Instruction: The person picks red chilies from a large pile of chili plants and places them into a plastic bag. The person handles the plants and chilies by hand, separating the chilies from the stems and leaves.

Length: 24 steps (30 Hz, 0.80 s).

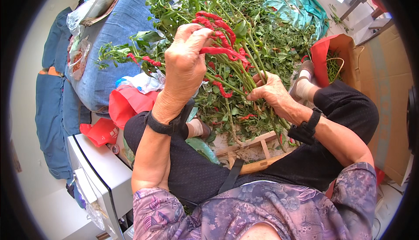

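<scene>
My left hand (188,53) is raised over the upper stems of a chili plant, its fingers closed around red chili peppers (226,30). A smooth, straighter red chili (217,50) sticks out to the right from under those fingers; whether it is still joined to its stem cannot be made out. Lower and to the right, my right hand (275,93) grips a bundle of green stems (240,76). Wrinkled red chilies (223,89) hang from the bundle among leaves. Its lower stems and roots (247,155) reach down between my knees.
Cut chili plants (278,43) cover the floor ahead, partly over a teal cloth (294,8). A red bag (322,55) with green chilies (333,66) stands right, beside a cardboard box (383,102). Left are a blue-covered sofa (114,53), red bags (131,104) and a white cabinet (101,161).
</scene>
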{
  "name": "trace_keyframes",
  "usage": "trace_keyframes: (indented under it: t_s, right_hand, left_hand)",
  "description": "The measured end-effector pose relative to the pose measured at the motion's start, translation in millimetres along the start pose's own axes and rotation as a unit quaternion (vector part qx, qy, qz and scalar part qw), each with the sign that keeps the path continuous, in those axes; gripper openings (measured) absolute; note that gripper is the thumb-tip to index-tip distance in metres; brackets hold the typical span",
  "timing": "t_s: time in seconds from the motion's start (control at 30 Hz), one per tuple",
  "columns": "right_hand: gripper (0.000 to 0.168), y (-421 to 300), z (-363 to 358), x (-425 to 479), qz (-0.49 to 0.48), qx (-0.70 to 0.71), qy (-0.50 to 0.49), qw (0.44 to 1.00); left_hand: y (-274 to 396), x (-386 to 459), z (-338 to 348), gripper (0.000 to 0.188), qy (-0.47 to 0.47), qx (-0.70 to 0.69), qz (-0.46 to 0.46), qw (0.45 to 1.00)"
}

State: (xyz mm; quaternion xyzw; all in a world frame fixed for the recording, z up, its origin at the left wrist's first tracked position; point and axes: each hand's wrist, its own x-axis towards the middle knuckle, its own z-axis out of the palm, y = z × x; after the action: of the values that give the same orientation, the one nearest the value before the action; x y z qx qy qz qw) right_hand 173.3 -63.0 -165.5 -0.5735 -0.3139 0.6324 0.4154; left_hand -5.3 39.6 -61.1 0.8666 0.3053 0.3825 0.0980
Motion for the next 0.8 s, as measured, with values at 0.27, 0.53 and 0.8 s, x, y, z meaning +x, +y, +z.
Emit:
trace_keyframes:
  t_s: [0.27,0.53,0.8]
  right_hand:
    - [0.041,3.1,1.3,0.1,-0.013,-0.01,-0.01,1.0]
    - [0.041,1.6,4.6,-2.5,-0.022,-0.004,-0.012,1.0]
    - [0.041,-3.4,2.9,-4.7,0.008,-0.012,-0.01,1.0]
  left_hand:
    - [-14.4,-0.9,18.0,0.032,-0.112,0.199,0.133,0.965]
    - [-22.9,6.0,13.7,0.024,-0.032,0.053,0.066,0.996]
    - [-10.4,12.1,-8.9,0.013,0.021,-0.309,-0.238,0.92]
